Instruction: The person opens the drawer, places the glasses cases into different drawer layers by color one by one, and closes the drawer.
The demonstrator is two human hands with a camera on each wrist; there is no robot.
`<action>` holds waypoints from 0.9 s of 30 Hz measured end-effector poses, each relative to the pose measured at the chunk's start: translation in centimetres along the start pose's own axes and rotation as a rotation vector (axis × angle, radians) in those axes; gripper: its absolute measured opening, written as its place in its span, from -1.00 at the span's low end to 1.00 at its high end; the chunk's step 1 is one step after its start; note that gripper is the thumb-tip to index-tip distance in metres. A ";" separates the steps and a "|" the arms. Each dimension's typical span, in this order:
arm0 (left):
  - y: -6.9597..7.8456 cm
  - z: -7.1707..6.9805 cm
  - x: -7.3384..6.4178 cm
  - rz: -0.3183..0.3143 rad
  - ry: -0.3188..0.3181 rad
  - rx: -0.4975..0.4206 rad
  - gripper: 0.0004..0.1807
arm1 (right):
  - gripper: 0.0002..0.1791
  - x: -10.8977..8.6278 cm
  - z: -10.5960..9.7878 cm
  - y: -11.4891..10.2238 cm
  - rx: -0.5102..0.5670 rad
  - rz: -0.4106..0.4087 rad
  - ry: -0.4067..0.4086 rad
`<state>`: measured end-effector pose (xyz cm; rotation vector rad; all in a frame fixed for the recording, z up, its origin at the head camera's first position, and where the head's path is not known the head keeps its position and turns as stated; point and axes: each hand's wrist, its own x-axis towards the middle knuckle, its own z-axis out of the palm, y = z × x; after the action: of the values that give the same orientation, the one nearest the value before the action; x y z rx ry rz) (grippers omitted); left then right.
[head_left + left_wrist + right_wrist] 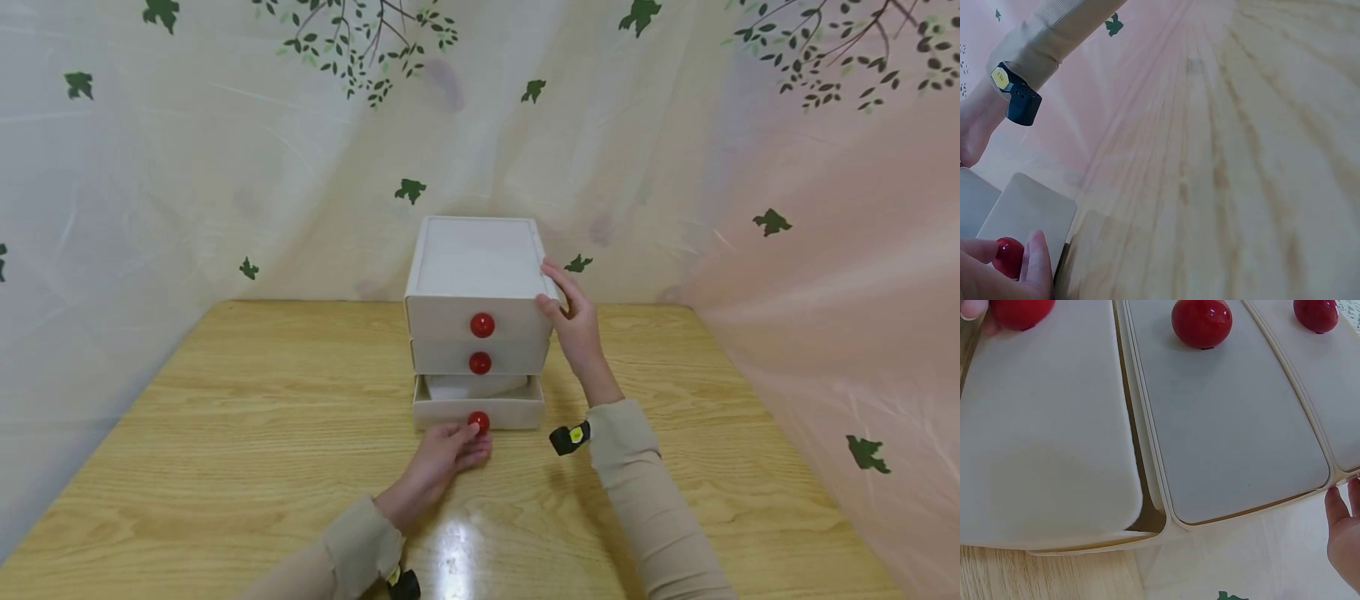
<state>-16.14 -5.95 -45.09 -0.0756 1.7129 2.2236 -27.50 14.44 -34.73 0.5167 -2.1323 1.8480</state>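
A white drawer unit (480, 254) with three stacked drawers stands on the table, each drawer with a round red knob. The bottom drawer (442, 412) is pulled partly out, and something white shows inside it. My left hand (433, 465) pinches the red knob (1009, 257) of that drawer between thumb and fingers. At the unit's upper right edge, my right hand (581, 333) rests with its fingers extended against the side and top. The middle drawer (1235, 419) and the top drawer (442, 317) are closed.
The wood-grain table (225, 450) spreads around the unit. Behind and to the right hangs a pale curtain (315, 183) printed with leaves. Each sleeve carries a small black wrist camera, such as the one on the right wrist (567, 439).
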 end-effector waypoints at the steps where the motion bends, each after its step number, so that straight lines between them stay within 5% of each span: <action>1: 0.0 0.0 0.1 0.000 0.007 -0.004 -0.61 | -0.49 0.0 0.0 0.0 -0.001 0.000 0.000; 27: 0.5 0.0 2.1 -0.019 0.053 -0.030 -0.63 | -0.50 0.0 0.0 0.0 0.016 0.002 0.008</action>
<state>-18.23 -5.57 -45.09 -0.1588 1.6985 2.2532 -27.53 14.44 -34.73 0.5108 -2.1152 1.8670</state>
